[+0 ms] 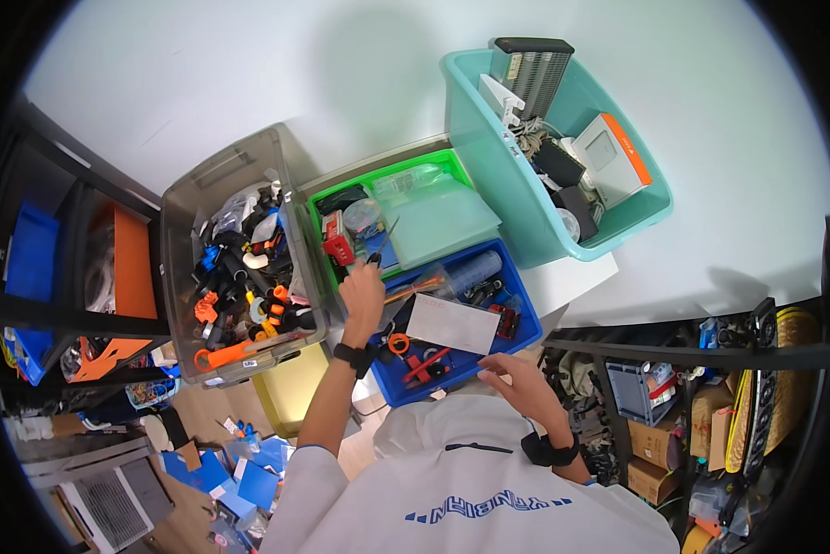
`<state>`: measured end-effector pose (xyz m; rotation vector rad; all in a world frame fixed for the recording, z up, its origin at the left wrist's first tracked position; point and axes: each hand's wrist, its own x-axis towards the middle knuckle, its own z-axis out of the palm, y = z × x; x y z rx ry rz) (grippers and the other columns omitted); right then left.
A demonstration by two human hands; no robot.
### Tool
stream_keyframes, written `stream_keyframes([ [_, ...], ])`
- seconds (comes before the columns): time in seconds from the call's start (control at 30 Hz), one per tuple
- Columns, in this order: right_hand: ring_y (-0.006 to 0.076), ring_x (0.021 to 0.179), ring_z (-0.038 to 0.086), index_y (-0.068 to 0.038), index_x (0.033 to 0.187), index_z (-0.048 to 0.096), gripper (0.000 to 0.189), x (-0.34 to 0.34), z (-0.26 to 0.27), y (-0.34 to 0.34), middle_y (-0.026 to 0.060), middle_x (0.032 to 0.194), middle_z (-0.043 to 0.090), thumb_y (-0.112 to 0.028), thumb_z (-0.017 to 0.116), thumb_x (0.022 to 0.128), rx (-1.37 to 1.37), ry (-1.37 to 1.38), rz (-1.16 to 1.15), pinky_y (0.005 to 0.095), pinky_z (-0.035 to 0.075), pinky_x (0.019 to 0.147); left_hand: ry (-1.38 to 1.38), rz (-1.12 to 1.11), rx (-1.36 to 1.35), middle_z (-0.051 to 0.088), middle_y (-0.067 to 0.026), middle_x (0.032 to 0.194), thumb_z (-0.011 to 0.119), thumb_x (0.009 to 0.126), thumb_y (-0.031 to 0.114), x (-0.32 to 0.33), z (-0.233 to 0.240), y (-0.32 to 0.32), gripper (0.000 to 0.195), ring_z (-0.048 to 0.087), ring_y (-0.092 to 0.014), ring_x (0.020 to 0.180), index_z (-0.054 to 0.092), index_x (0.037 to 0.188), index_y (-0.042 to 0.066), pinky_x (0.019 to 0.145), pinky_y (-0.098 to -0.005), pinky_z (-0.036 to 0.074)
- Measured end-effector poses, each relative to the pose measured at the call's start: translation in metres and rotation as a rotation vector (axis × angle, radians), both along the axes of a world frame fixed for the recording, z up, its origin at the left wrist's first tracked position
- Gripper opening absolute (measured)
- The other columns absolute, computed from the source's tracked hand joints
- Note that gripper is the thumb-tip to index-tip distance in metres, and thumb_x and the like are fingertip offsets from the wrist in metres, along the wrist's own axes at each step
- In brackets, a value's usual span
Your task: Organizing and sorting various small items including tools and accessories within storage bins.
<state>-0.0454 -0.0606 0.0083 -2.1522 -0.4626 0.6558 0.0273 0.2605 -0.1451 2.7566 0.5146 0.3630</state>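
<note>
My left hand (pixel 363 289) is over the left edge of the green tray (pixel 316 220), its fingers closed on a slim dark tool (pixel 385 240) with a black handle and a pointed metal end, perhaps scissors. Just beyond are a red and white box (pixel 337 239) and a round clear container (pixel 363 215). A translucent folder (pixel 439 218) lies on the right of that tray. My right hand (pixel 519 379) is empty, fingers apart, by the near right edge of the blue tray (pixel 531 325). A white box (pixel 453 323) and red tools (pixel 425 367) lie in the blue tray.
A grey translucent bin (pixel 172 305) of plastic parts stands left, a large teal bin (pixel 484 187) with boxes and cables at the back right. Shelving (pixel 692 356) flanks the right side, more racks (pixel 75 322) the left. Blue pieces (pixel 255 485) lie on the floor.
</note>
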Motion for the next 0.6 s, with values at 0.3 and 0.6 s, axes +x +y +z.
stream_keyframes([
  [0.3,0.0323,0.098,0.073,0.003,0.118,0.068,0.031,0.017,-0.003,-0.031,0.0197,0.107,0.075,-0.023,0.069,0.101,-0.013,0.066,-0.064,0.0394,0.056,0.086,0.024,0.041,0.08,0.067,-0.0154,0.102,0.066,0.092,0.012,0.045,-0.053,0.022,0.012,0.073,-0.039,0.078,0.075,0.088,0.005,0.066,-0.0488,0.056],
  [0.6,0.0351,0.099,0.072,0.003,0.118,0.068,0.032,0.028,-0.007,-0.037,0.0206,0.109,0.075,-0.024,0.068,0.101,-0.042,0.062,-0.076,0.04,0.055,0.085,0.063,0.026,-0.088,0.07,-0.0182,0.112,0.065,0.096,0.015,0.045,-0.059,0.02,0.016,0.072,-0.043,0.087,0.076,0.103,0.005,0.072,-0.0538,0.057],
])
